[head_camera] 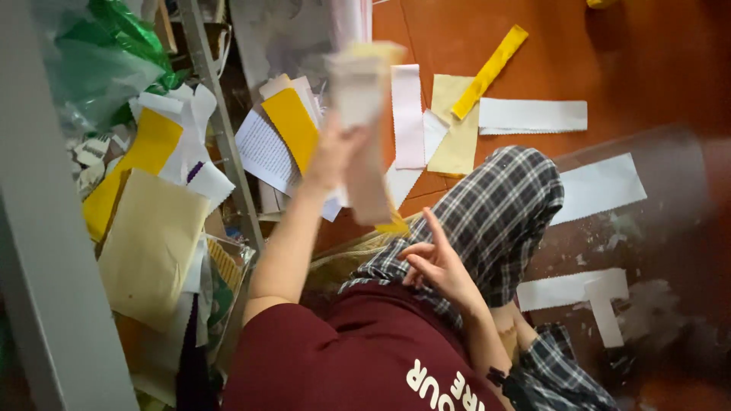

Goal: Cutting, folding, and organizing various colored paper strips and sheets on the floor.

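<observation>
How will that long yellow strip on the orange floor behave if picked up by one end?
The yellow strip lies flat and thin across a cream swatch, so it probably droops, floppy. It looks like light cloth, likely easy to lift. The smooth floor suggests it slides when pushed.

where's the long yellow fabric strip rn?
In the head view, the long yellow strip lies diagonally on the orange floor at upper right, its lower end overlapping a pale yellow swatch, just above a white strip.
</observation>
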